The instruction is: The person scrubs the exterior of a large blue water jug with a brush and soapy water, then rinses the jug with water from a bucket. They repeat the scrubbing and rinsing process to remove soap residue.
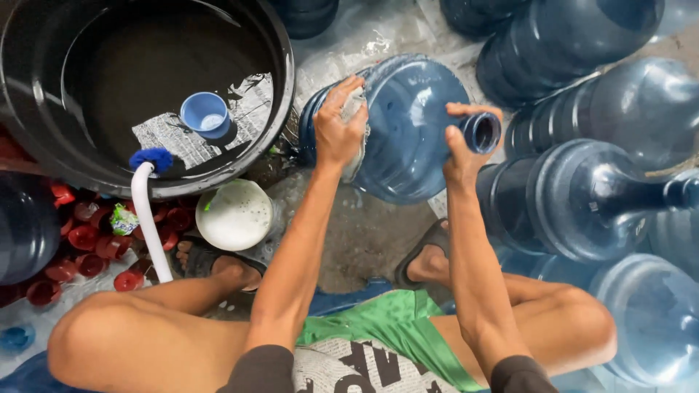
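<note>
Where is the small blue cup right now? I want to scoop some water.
In the head view, the small blue cup floats in the big black tub at upper left, just above the white hose with its blue tip.

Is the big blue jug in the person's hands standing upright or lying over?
Lying on its side: the large blue plastic water jug has its open neck pointing sideways.
</note>
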